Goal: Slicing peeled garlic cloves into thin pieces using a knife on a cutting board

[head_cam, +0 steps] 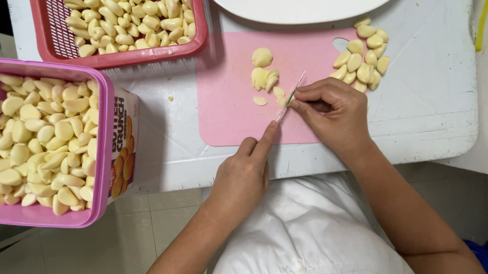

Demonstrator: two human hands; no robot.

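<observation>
The work in hand is slicing peeled garlic on the pink cutting board [227,121], and it looks to be mid-cut. The right hand [333,114], over the board's near right part, is clenched around the handle of a small knife [290,98], whose thin blade slants across the board toward the cut pieces. The left hand [244,172] sits at the board's near edge with most fingers curled in and the index finger stretched forward, its tip touching or just beside the blade's lower end; whether it pins a clove under there I cannot tell. Just left of the blade lie garlic slices [264,78] in a small cluster near the board's middle. A pile of whole peeled cloves [364,60] rests at the board's far right corner. Beyond the board's far edge is a white plate [282,6]; to the board's far left stands a red basket [50,30] of cloves, and well left of the board a pink tub [104,143] full of them. By my reading, the next move calls for a steady downward press with the guiding fingertip kept clear of the edge.
</observation>
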